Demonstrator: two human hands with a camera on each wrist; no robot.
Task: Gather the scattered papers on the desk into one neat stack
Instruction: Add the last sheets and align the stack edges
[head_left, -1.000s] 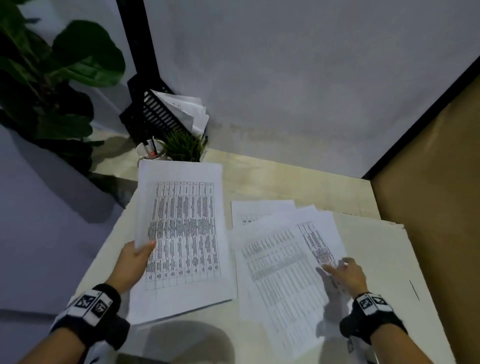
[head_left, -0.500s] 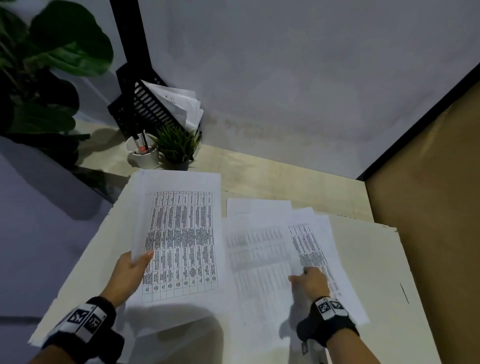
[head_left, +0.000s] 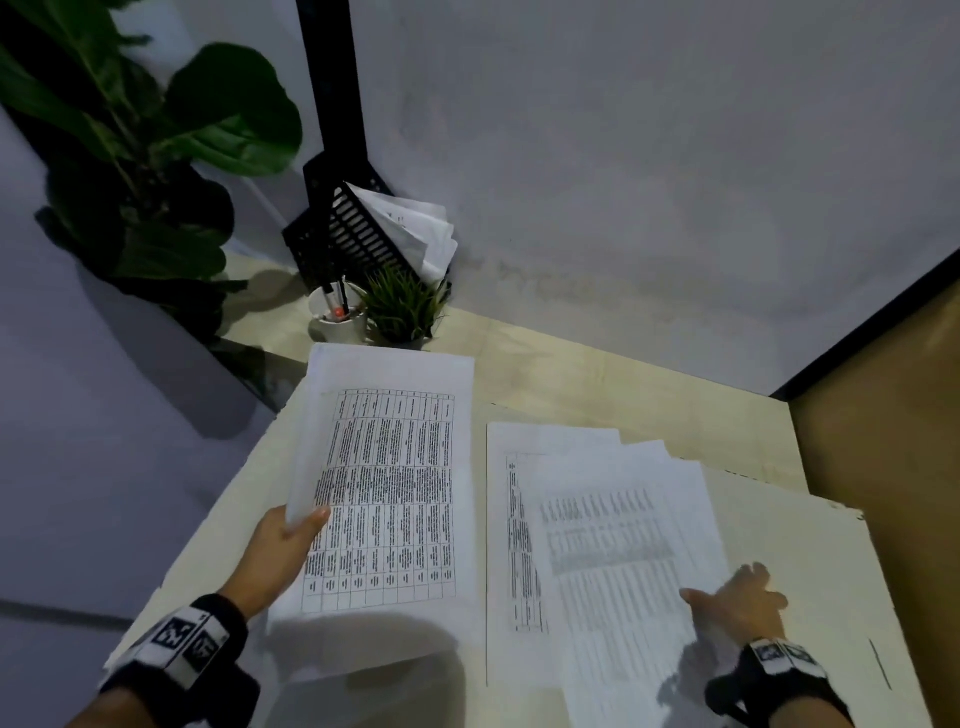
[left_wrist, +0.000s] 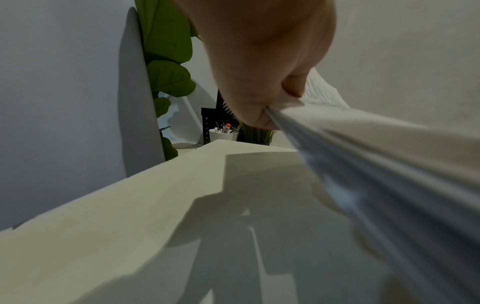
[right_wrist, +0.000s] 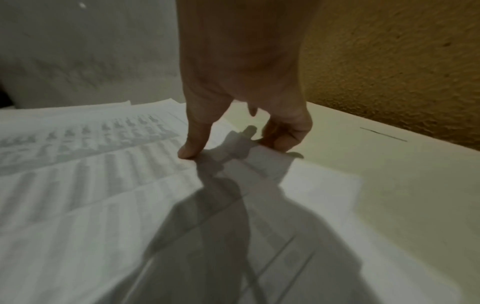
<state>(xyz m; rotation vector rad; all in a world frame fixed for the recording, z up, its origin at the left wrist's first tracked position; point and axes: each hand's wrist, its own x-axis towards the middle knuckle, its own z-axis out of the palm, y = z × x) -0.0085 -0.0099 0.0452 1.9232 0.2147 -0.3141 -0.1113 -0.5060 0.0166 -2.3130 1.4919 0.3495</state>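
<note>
— Where do the papers lie at this moment?

— In two lots; the left hand (head_left: 275, 553) pinches a held sheaf (head_left: 387, 499) by its left edge, thumb on top, fingers beneath, so the sheets hang lifted above the desk (head_left: 810, 561) and throw a shadow on it; the loose pile (head_left: 597, 545) lies flat to the right, its top edges fanned and uneven.

— And the right hand (head_left: 740, 603)?

— At the pile's right edge; the thumb presses down on the top sheet, the other fingers curl at the paper's rim; whether they grip under it I cannot tell.

— Any room to move?

— Bare desk shows right of the pile, up to the brown wall (head_left: 883, 441); a narrow gap parts sheaf from pile; at the far left corner stand a white pen cup (head_left: 338, 318), a small grassy plant (head_left: 402, 306) and a black paper rack (head_left: 353, 239), close behind the sheaf's top edge.
</note>
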